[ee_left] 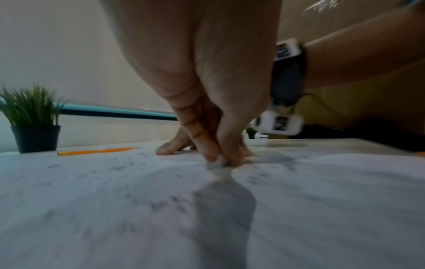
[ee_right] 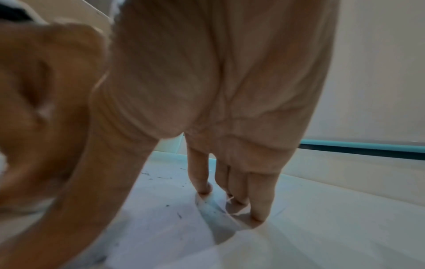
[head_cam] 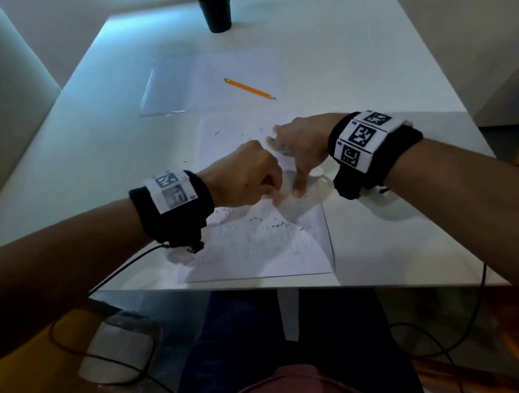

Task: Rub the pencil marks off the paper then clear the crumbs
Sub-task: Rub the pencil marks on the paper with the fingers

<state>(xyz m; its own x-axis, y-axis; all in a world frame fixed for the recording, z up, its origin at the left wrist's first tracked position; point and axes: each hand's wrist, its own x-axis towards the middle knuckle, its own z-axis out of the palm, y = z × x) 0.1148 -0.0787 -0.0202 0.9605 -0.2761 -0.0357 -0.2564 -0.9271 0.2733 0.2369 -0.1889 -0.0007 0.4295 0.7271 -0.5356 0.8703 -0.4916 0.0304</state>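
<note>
A white sheet of paper [head_cam: 264, 247] with faint pencil marks lies on the white table [head_cam: 400, 248] near its front edge. Dark eraser crumbs [head_cam: 269, 224] are scattered over the sheet. My left hand [head_cam: 247, 174] is fisted over the middle of the sheet, its fingertips [ee_left: 210, 152] pinching a small white eraser [ee_left: 217, 161] down onto the paper. Just to its right, my right hand [head_cam: 297, 144] presses spread, straight fingers [ee_right: 260, 209] on the sheet. More crumbs [ee_right: 179, 215] lie beside them. The left hand is motion-blurred.
A yellow pencil [head_cam: 249, 88] lies on a clear plastic sleeve [head_cam: 198, 82] beyond the paper. A black pot with a green plant [head_cam: 218, 11] stands at the table's far edge. Cables hang off the front edge by my knees.
</note>
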